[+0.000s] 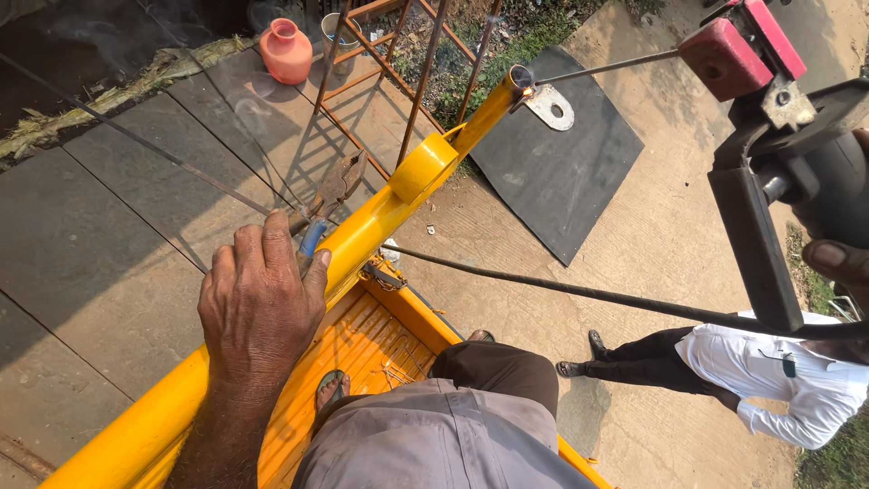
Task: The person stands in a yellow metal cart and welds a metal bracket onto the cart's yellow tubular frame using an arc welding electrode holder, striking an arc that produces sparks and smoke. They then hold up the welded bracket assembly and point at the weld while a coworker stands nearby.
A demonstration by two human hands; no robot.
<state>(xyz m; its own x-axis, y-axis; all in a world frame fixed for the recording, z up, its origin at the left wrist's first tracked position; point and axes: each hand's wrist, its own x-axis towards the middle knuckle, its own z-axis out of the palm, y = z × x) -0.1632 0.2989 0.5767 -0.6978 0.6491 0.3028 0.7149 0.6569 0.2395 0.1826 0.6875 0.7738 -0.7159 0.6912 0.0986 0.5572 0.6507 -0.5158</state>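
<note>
My left hand (262, 303) rests on a yellow metal tube (380, 213) and grips the blue-handled pliers (330, 195) lying along it. My right hand (837, 231) holds a black welding electrode holder (769, 181) with red jaws at the upper right. A thin welding rod (606, 66) runs from the jaws to the tube's far end, where a small glow (527, 91) shows beside a grey metal lug (550, 106) with a hole. I stand on a yellow platform (362, 349), one sandalled foot (331, 391) visible.
A black cable (561, 285) crosses below the tube. A dark sheet (557, 158) lies on the concrete. A rusty rebar frame (398, 63), an orange pot (287, 50) and a cup stand at the top. A person in a white shirt (778, 371) stands at the lower right.
</note>
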